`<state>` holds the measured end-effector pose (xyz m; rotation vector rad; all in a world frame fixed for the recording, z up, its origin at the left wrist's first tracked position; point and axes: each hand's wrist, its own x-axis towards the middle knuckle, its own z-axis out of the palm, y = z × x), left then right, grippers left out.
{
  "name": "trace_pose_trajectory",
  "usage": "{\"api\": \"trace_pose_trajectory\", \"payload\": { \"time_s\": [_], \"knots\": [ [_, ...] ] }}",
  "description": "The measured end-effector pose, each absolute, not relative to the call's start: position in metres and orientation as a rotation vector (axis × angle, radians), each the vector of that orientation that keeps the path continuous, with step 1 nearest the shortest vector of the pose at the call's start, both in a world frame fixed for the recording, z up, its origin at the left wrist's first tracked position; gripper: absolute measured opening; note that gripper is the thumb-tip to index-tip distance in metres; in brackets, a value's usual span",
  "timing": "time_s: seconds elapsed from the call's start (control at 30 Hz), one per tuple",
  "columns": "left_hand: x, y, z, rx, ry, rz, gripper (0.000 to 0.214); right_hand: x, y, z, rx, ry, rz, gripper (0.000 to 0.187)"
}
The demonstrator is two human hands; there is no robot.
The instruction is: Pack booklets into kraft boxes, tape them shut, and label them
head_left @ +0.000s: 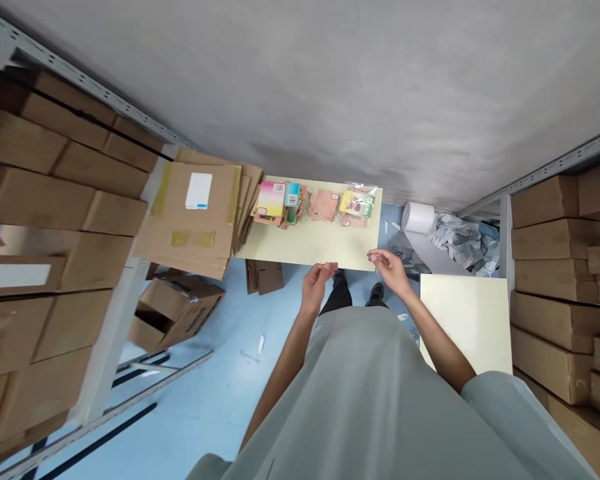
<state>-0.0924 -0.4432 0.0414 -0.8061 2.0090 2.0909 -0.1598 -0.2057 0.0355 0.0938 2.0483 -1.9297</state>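
My left hand (318,285) is raised just off the near edge of the cream tabletop (300,247). Its fingers are bent together towards the thumb, and anything between them is too small to see. To the right, my right hand (391,268) reaches to the table's near right corner, fingers extended and slightly apart from the thumb, with nothing visible in it. Beyond both hands lie a clear-wrapped yellow-and-green packet (359,203) and a peach-coloured packet (325,205). Further left is a pile of colourful printed packets with barcodes (271,199).
Flattened cardboard boxes (195,223) are stacked at the table's left end. An open carton (175,310) sits below them. A white roll (419,218) and crumpled grey wrapping (467,243) are at right, near another cream surface (465,320). Shelves of cartons (550,287) flank both sides.
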Motion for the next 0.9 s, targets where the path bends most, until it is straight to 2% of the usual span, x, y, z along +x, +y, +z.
{"api": "trace_pose_trajectory", "payload": {
  "time_s": [0.27, 0.5, 0.67, 0.9],
  "knots": [
    [-0.168, -0.541, 0.032, -0.809, 2.021, 2.128, 0.046, -0.223, -0.292, 0.043, 0.055, 2.033, -1.875, 0.044],
    [-0.224, -0.641, 0.011, -0.782, 2.219, 2.088, 0.027, -0.274, -0.375, 0.018, 0.103, 2.028, -1.806, 0.049],
    [-0.267, -0.714, -0.033, -1.054, 2.39, 1.858, 0.038, -0.312, -0.438, -0.011, 0.212, 1.991, -1.672, 0.047],
    [-0.319, -0.749, -0.061, -0.86, 2.517, 1.591, 0.039, -0.356, -0.506, -0.053, 0.617, 1.939, -1.456, 0.087]
  ]
}}
